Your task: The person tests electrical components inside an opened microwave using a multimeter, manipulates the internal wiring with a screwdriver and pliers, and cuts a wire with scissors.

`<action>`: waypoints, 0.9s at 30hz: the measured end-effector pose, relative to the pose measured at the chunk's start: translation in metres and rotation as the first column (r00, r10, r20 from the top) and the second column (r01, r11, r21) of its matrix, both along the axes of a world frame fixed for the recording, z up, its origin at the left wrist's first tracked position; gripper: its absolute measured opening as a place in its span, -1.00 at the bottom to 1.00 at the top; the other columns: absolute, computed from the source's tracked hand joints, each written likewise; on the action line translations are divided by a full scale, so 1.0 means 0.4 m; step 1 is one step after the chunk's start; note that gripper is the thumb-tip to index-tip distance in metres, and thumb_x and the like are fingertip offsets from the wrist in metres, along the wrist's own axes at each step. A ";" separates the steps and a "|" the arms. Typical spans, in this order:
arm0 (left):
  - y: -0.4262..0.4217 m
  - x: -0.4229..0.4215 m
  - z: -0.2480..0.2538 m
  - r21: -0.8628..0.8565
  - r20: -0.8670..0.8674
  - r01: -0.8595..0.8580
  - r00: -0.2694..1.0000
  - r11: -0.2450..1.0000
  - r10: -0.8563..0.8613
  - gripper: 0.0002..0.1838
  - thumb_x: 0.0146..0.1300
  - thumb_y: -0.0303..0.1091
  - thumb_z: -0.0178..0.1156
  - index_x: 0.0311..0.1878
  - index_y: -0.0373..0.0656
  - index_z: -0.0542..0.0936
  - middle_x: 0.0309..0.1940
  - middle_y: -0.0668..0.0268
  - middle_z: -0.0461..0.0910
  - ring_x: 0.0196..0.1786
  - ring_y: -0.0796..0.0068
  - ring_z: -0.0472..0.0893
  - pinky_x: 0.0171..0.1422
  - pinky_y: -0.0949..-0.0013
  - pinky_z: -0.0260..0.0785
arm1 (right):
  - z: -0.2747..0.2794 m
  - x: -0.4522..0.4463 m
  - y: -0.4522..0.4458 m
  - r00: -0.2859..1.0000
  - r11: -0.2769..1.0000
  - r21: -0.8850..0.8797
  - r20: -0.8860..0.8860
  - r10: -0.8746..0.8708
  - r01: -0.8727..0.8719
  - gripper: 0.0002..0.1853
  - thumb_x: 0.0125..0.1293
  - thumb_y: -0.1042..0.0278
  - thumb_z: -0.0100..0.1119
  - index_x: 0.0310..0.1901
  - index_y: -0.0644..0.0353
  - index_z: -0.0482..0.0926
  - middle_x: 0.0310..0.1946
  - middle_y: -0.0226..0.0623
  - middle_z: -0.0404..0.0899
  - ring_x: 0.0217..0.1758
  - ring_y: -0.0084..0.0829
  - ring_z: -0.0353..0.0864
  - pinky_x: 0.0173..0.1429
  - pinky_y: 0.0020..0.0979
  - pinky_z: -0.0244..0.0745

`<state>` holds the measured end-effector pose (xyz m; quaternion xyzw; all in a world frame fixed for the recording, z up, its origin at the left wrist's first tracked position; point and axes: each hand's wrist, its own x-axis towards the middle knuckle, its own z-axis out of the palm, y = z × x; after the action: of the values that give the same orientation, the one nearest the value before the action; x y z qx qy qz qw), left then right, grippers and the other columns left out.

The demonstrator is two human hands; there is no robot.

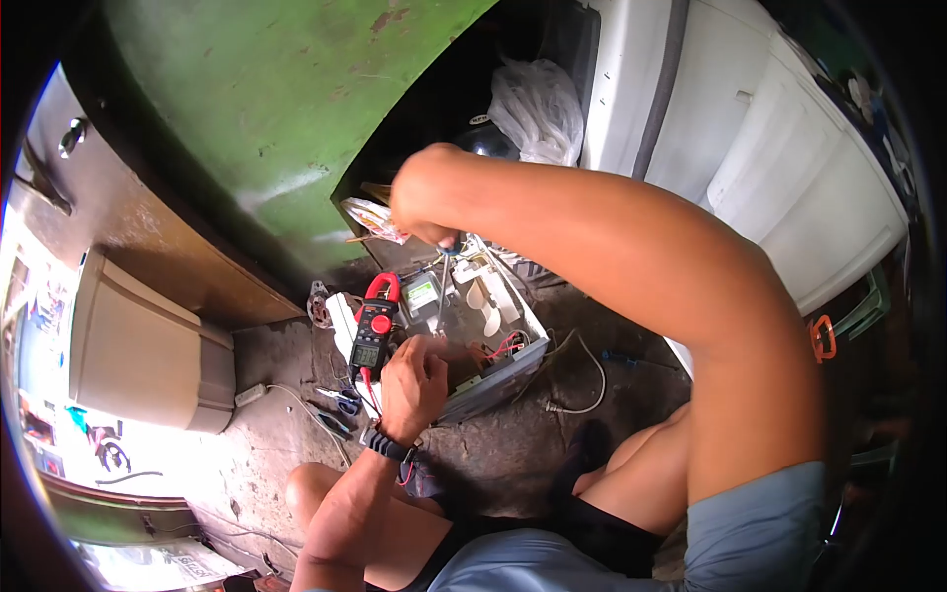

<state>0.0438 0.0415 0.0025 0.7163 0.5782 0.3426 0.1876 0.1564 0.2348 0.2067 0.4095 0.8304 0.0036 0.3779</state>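
Note:
An opened appliance (pixel 541 344) with a metal casing sits on the floor before me, showing a white fan blade (pixel 482 305) and red wires inside. From above, my right hand (pixel 426 202) grips a screwdriver (pixel 445 286), its shaft pointing down into the casing. My left hand (pixel 415 383) is at the near left side of the appliance, fingers curled; what they hold, if anything, is hidden. Just beyond it, a red and black clamp meter (pixel 373 328) rests at the appliance's left edge, with a red lead plugged into it.
Pliers (pixel 330 424) and blue-handled scissors (pixel 342 401) lie on the floor at left. A white cable (pixel 600 380) curls at right. A green panel (pixel 247 109) stands behind, a large white appliance (pixel 760 148) at right, and a plastic bag (pixel 538 109) at the back.

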 end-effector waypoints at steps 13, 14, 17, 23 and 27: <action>-0.011 0.004 -0.009 0.064 -0.045 -0.004 0.999 0.998 0.007 -0.83 0.40 -0.48 0.20 0.00 -0.22 0.67 -0.17 -0.06 0.70 -0.11 -0.24 0.72 0.00 -0.13 0.58 | -0.006 0.179 -0.112 0.973 0.983 0.168 -0.201 0.110 -0.076 -0.64 0.36 0.03 0.52 0.03 0.07 0.90 -0.05 -0.14 0.90 0.09 -0.09 0.89 0.09 0.02 0.79; -0.012 0.004 -0.008 0.063 -0.044 -0.008 0.999 0.998 0.011 -0.83 0.40 -0.48 0.20 0.00 -0.22 0.67 -0.17 -0.06 0.70 -0.11 -0.24 0.72 0.00 -0.13 0.58 | -0.016 0.228 -0.168 0.955 0.977 0.199 -0.264 0.131 -0.079 -0.70 0.35 0.07 0.51 -0.06 0.09 0.91 -0.12 -0.09 0.89 0.04 -0.05 0.89 0.09 0.00 0.79; -0.007 0.003 -0.013 0.034 -0.033 -0.005 0.999 0.999 0.006 -0.84 0.46 -0.45 0.20 0.04 -0.21 0.65 -0.18 -0.07 0.73 -0.12 -0.26 0.73 -0.02 -0.13 0.59 | -0.057 0.306 -0.287 0.907 0.974 0.192 -0.377 0.189 -0.123 -0.75 0.41 0.10 0.45 -0.17 0.12 0.86 -0.24 -0.12 0.86 -0.12 0.01 0.89 -0.04 0.00 0.75; -0.005 0.007 -0.019 -0.102 -0.057 -0.100 0.994 0.990 0.094 -0.82 0.54 -0.39 0.16 0.09 -0.21 0.61 -0.24 -0.16 0.75 -0.19 -0.31 0.75 -0.08 -0.20 0.59 | -0.201 0.340 -0.460 0.771 0.911 0.408 -0.600 0.215 0.064 -0.77 0.37 0.35 0.23 -0.18 0.27 0.84 -0.32 -0.11 0.86 -0.30 -0.22 0.91 -0.25 -0.21 0.76; -0.005 0.008 -0.031 -0.002 -0.131 -0.046 0.990 0.999 0.045 -0.80 0.53 -0.35 0.16 0.09 -0.21 0.62 -0.32 -0.15 0.75 -0.26 -0.30 0.75 -0.14 -0.22 0.59 | -0.215 0.284 -0.534 0.795 0.912 0.406 -0.573 0.199 0.064 -0.77 0.34 0.35 0.25 -0.20 0.35 0.78 -0.33 -0.05 0.83 -0.33 -0.25 0.89 -0.31 -0.26 0.74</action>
<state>0.0468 0.0396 -0.0099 0.7235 0.6063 0.2975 0.1430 0.2698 0.0213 0.1208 0.4277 0.9020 0.0586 0.0003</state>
